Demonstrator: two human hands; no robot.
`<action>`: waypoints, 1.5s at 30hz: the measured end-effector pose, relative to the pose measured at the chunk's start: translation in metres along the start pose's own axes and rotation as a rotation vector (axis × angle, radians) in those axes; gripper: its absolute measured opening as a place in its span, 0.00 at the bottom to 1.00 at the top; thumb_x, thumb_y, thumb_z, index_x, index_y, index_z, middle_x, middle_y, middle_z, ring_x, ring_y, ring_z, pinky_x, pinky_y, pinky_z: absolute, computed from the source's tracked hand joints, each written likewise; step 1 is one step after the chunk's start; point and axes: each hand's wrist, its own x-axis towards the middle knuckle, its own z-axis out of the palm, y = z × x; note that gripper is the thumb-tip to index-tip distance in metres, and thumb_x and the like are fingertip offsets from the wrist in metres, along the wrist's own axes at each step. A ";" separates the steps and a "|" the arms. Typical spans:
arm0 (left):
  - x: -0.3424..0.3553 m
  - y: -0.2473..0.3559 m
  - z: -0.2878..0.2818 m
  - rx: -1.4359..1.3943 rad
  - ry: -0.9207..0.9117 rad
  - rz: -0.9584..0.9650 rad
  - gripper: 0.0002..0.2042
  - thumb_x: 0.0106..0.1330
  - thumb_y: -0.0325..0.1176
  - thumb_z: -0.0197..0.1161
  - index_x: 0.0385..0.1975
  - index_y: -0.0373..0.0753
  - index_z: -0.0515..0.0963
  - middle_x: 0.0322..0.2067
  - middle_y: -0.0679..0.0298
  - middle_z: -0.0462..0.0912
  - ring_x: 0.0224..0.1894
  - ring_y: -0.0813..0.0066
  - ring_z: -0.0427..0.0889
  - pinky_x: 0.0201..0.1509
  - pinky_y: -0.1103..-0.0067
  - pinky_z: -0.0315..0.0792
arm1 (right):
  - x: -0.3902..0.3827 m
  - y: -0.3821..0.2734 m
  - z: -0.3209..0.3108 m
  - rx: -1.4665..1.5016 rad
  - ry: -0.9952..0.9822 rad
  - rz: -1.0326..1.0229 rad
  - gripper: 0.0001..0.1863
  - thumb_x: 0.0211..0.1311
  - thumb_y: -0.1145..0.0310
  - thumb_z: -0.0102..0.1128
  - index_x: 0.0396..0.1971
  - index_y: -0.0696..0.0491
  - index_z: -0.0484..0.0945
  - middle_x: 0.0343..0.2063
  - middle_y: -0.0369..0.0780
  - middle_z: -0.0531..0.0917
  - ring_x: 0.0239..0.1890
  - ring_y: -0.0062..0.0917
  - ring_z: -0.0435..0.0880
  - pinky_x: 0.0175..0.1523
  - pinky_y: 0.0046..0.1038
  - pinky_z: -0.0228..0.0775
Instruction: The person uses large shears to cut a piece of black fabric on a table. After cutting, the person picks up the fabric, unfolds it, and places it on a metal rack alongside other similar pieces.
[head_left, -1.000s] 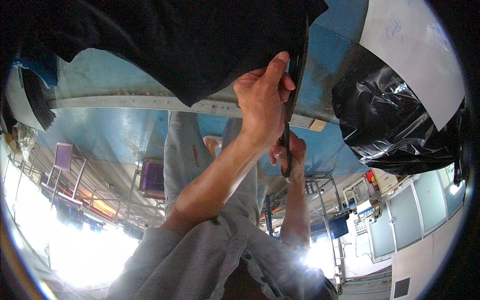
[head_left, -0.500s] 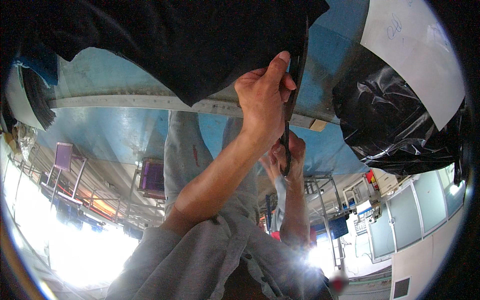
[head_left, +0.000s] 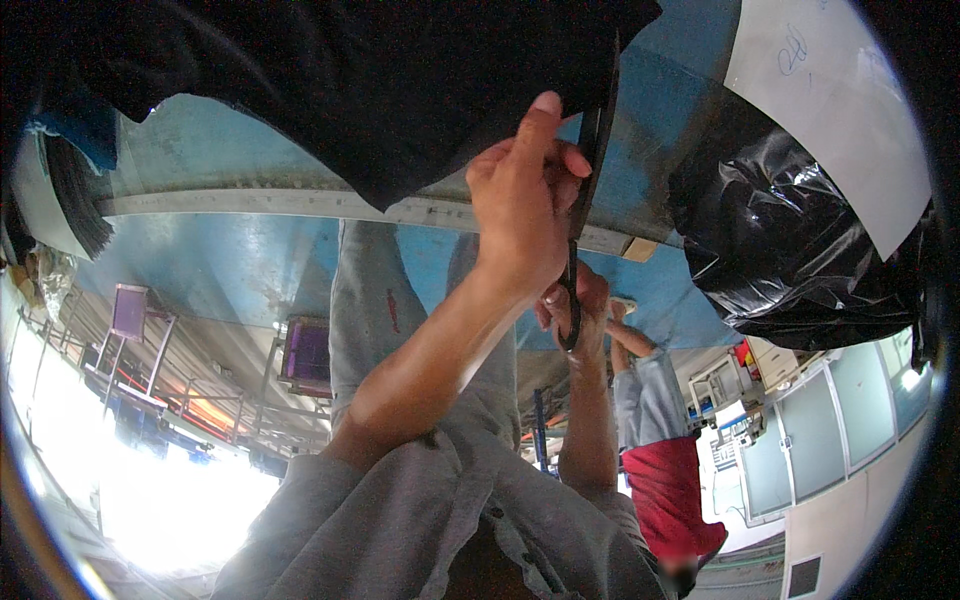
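Observation:
Large scissors (head_left: 594,150) with dark blades point up and away from me along the right side of a black fabric piece (head_left: 390,90). My right hand (head_left: 585,295) is closed round their handles, partly hidden by my left wrist. My left hand (head_left: 520,200) lies at the fabric's near edge, left of the blades. Its thumb stretches up over the fabric, apart from the index finger, which reaches toward the blade; the other fingers curl. I see no fabric pinched between them. The fabric's pointed corner hangs past the edge of the blue table (head_left: 660,100).
Right of the scissors lie a black plastic bag (head_left: 775,230) and a white sheet (head_left: 830,100) with pen marks. A metal strip (head_left: 260,202) runs along the table edge. A stack of dark sheets (head_left: 75,200) is at left. A person in a red top (head_left: 665,495) is behind, at right.
My left thumb has lifted and shifted slightly left, away from the fingers. The scissors and fabric have hardly moved. The person in red has come into clearer view at right.

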 end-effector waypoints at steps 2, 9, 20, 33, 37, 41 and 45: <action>-0.004 0.002 -0.002 -0.090 0.009 -0.027 0.14 0.66 0.43 0.60 0.21 0.43 0.73 0.16 0.68 0.74 0.15 0.83 0.65 0.18 0.85 0.56 | 0.000 0.002 -0.001 -0.012 -0.010 -0.001 0.14 0.48 0.70 0.70 0.26 0.54 0.70 0.17 0.33 0.73 0.12 0.16 0.70 0.15 0.20 0.59; -0.009 0.005 -0.011 0.009 0.017 0.025 0.16 0.64 0.42 0.63 0.17 0.43 0.74 0.16 0.66 0.77 0.15 0.84 0.66 0.18 0.86 0.57 | 0.002 0.001 0.005 0.148 -0.123 -0.045 0.14 0.52 0.66 0.69 0.27 0.53 0.70 0.17 0.32 0.72 0.17 0.15 0.71 0.20 0.19 0.61; -0.010 0.005 -0.010 0.039 0.025 -0.027 0.18 0.65 0.45 0.60 0.16 0.42 0.73 0.13 0.69 0.71 0.14 0.83 0.65 0.18 0.85 0.57 | 0.013 -0.021 0.015 -0.084 -0.061 -0.087 0.37 0.43 0.34 0.66 0.34 0.56 0.70 0.20 0.31 0.73 0.20 0.15 0.72 0.23 0.18 0.61; -0.011 0.008 -0.015 0.031 -0.028 -0.044 0.16 0.64 0.42 0.62 0.17 0.40 0.76 0.15 0.66 0.76 0.15 0.85 0.66 0.17 0.87 0.58 | 0.018 -0.032 0.022 -0.303 0.012 -0.132 0.43 0.39 0.25 0.60 0.33 0.56 0.71 0.25 0.30 0.72 0.26 0.13 0.69 0.26 0.17 0.58; -0.012 0.010 -0.016 0.010 -0.037 -0.109 0.16 0.64 0.42 0.62 0.17 0.40 0.76 0.15 0.66 0.76 0.15 0.84 0.67 0.17 0.87 0.59 | 0.017 -0.042 0.026 -0.334 0.000 -0.098 0.44 0.38 0.24 0.59 0.33 0.56 0.71 0.25 0.30 0.71 0.26 0.13 0.69 0.26 0.17 0.58; -0.012 0.009 -0.015 0.010 -0.050 -0.077 0.16 0.64 0.41 0.63 0.17 0.40 0.76 0.15 0.65 0.77 0.15 0.84 0.68 0.17 0.87 0.60 | 0.019 -0.039 0.022 -0.351 -0.002 -0.156 0.44 0.38 0.24 0.60 0.34 0.56 0.71 0.24 0.29 0.72 0.25 0.13 0.70 0.26 0.16 0.58; -0.009 0.008 -0.017 -0.019 -0.056 -0.036 0.15 0.64 0.41 0.63 0.18 0.40 0.77 0.16 0.65 0.78 0.15 0.84 0.69 0.17 0.87 0.60 | 0.017 -0.031 0.018 -0.297 -0.008 -0.078 0.43 0.36 0.26 0.64 0.34 0.55 0.71 0.21 0.29 0.73 0.22 0.12 0.71 0.24 0.15 0.59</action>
